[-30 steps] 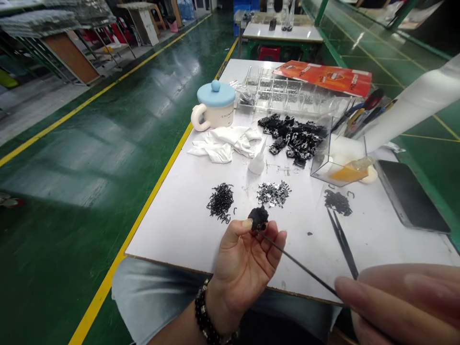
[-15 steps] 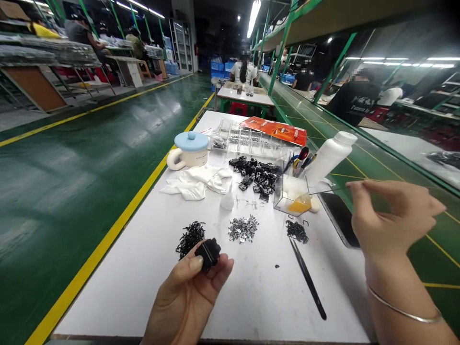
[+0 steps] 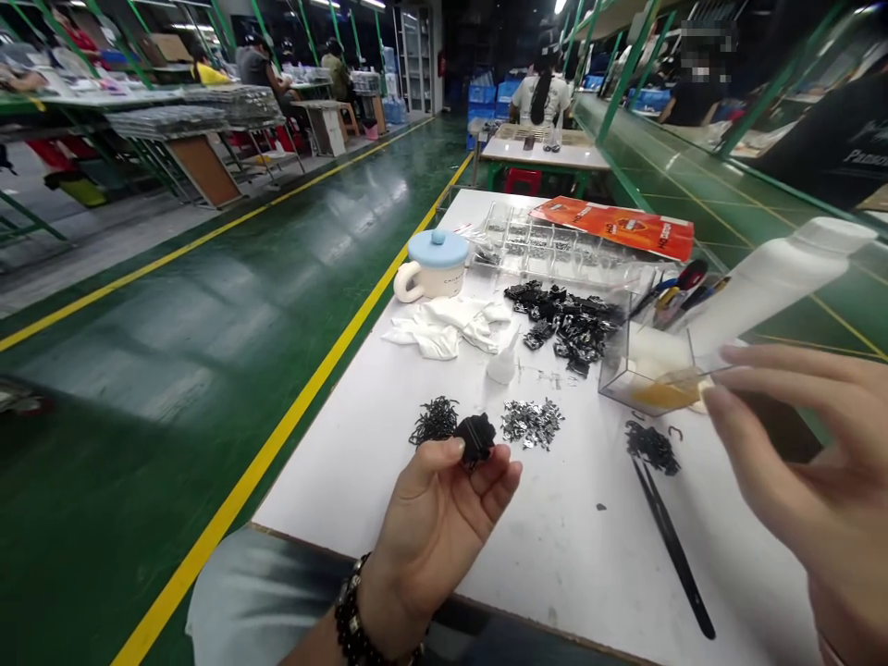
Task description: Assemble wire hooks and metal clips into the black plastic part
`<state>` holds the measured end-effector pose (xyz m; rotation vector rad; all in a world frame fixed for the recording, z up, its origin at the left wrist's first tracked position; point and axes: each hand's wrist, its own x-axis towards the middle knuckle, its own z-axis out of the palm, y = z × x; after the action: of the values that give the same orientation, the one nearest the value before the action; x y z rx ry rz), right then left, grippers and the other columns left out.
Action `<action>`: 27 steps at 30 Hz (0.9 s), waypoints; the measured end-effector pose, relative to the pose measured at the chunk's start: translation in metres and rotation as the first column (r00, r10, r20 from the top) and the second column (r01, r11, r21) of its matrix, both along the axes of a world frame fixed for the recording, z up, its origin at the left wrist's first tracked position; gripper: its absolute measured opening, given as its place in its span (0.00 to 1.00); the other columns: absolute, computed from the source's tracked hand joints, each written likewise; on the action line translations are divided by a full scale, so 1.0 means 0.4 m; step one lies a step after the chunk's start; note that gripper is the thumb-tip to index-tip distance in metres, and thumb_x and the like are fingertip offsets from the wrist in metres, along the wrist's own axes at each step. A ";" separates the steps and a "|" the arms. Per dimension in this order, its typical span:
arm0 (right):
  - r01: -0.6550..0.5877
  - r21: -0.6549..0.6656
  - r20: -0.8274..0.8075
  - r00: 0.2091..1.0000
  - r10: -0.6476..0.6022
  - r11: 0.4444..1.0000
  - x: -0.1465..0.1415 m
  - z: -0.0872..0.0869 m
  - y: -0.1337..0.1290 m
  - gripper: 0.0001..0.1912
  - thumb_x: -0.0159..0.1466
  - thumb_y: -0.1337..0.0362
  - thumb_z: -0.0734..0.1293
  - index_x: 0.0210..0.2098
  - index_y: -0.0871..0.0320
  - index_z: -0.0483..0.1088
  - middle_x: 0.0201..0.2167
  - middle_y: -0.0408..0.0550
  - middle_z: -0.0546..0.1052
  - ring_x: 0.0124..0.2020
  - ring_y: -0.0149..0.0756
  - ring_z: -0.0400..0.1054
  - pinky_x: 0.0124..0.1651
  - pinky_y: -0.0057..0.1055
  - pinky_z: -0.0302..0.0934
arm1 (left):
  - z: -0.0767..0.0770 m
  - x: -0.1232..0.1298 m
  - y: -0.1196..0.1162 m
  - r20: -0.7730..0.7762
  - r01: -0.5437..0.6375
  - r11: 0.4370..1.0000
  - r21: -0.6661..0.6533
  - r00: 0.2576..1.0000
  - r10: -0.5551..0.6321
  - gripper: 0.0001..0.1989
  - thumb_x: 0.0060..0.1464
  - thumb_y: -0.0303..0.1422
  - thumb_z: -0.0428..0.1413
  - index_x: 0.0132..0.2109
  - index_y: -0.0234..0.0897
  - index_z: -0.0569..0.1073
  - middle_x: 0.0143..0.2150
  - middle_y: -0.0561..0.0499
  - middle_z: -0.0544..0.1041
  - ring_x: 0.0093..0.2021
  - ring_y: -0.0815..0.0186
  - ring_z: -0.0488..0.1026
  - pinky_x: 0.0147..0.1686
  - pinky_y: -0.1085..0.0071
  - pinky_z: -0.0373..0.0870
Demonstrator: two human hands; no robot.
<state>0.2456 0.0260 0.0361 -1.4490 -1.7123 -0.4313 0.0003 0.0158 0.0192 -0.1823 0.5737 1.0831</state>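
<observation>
Black block (image 3: 475, 437) sits in your left hand (image 3: 437, 509), clamped between the thumb at its near left side and the fingers at its right. It looks compact and shows no clear long axis. From your right hand (image 3: 811, 453) the block lies well off to the left, across bare tabletop (image 3: 561, 573) and the tweezers (image 3: 670, 546), so your left hand has it and your right is well apart. The right thumb and forefinger tips come near each other in front of the clear box (image 3: 617, 393), but blur means you cannot tell whether they pinch anything. Left of that hand, and nearer to it than to your left one, the tweezers point away from you, tips at a heap of small dark pieces (image 3: 652, 449). Just past your left fingers, black curled strips (image 3: 434, 418) lie behind the block to the left and silver pieces (image 3: 533, 423) to the right. Farther out from that hand stands a small white dropper bottle (image 3: 501, 367), with a pile of shiny black parts (image 3: 573, 324) beyond, to its right.
</observation>
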 end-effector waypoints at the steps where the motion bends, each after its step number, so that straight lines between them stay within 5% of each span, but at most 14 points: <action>1: -0.062 0.011 0.034 0.998 0.062 0.998 -0.020 0.007 -0.005 0.06 0.59 0.58 0.66 0.35 0.50 0.70 0.39 0.45 0.75 0.41 0.45 0.69 0.47 0.48 0.56 | -0.001 -0.001 0.000 0.013 0.007 1.000 -0.012 1.000 -0.007 0.05 0.44 0.22 0.54 0.28 0.27 0.76 0.25 0.43 0.80 0.27 0.66 0.78 0.35 0.70 0.78; 6: -0.288 0.016 0.136 0.949 0.284 0.957 -0.087 0.019 -0.016 0.03 0.59 0.68 0.67 0.33 0.55 0.70 0.37 0.48 0.76 0.37 0.45 0.70 0.38 0.42 0.56 | -0.015 -0.007 -0.001 0.184 0.025 0.998 -0.066 0.983 -0.012 0.06 0.46 0.22 0.54 0.31 0.26 0.75 0.25 0.45 0.79 0.28 0.67 0.78 0.35 0.70 0.78; 13: -0.386 -0.026 0.115 0.915 0.387 0.922 -0.122 -0.023 -0.016 0.06 0.58 0.74 0.68 0.34 0.58 0.71 0.37 0.49 0.76 0.39 0.46 0.70 0.41 0.46 0.54 | -0.032 -0.011 -0.007 0.379 0.003 1.000 -0.003 0.926 -0.002 0.08 0.47 0.21 0.55 0.36 0.24 0.74 0.28 0.45 0.79 0.32 0.66 0.78 0.39 0.70 0.77; 27: -0.411 -0.048 0.093 0.906 0.413 0.911 -0.109 -0.029 -0.013 0.05 0.59 0.72 0.67 0.34 0.58 0.71 0.37 0.49 0.76 0.39 0.45 0.69 0.41 0.47 0.55 | -0.023 -0.002 0.003 0.260 -0.072 0.991 -0.117 0.960 0.101 0.11 0.53 0.23 0.48 0.32 0.25 0.75 0.29 0.43 0.81 0.31 0.65 0.79 0.36 0.70 0.78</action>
<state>0.2019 0.0207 0.0243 -1.0532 -2.0509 -0.2520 -0.0005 0.0171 0.0102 -0.4430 0.3839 1.0917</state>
